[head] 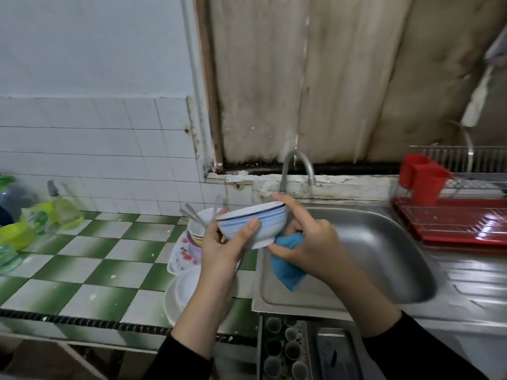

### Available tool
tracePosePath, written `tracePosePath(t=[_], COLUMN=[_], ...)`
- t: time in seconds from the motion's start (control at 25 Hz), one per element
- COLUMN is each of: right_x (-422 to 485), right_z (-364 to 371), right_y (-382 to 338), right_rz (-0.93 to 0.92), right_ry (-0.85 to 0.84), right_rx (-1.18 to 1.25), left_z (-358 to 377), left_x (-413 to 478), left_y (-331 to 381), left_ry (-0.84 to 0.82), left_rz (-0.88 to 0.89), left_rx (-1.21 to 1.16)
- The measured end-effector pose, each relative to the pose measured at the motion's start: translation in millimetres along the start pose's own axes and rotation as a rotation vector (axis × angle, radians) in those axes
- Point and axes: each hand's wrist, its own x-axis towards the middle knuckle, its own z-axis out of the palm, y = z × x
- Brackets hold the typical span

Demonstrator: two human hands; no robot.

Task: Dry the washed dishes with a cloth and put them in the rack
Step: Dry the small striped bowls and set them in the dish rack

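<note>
Over the sink's (384, 242) left rim, the left hand (219, 250) grips one striped bowl (255, 223) while the right hand (312, 242) clutches one blue cloth (288, 270) under it.

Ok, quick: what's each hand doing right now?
Left hand: grips the striped bowl.
Right hand: holds the blue cloth against the bowl's base.

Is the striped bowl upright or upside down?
Upright, slightly tilted: the left hand grips the bowl with rim up, foot down.
</note>
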Motion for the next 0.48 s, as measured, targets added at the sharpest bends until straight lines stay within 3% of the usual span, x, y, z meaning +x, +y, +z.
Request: tracePosePath(t=[0.24,0.48], right_x=[-46,-110], right_z=[-104,-192], right_y=[35,72], right_rz=[0.427,0.502], right_ry=[0.090,0.114], right_rx=[0.405,0.474], left_z=[90,179], left_x=[-45,-95], left_y=[-34,-64], left_ry=[-0.229,-0.282], left_rz=[0.102,0.105], left_rx=[0.125,0.065])
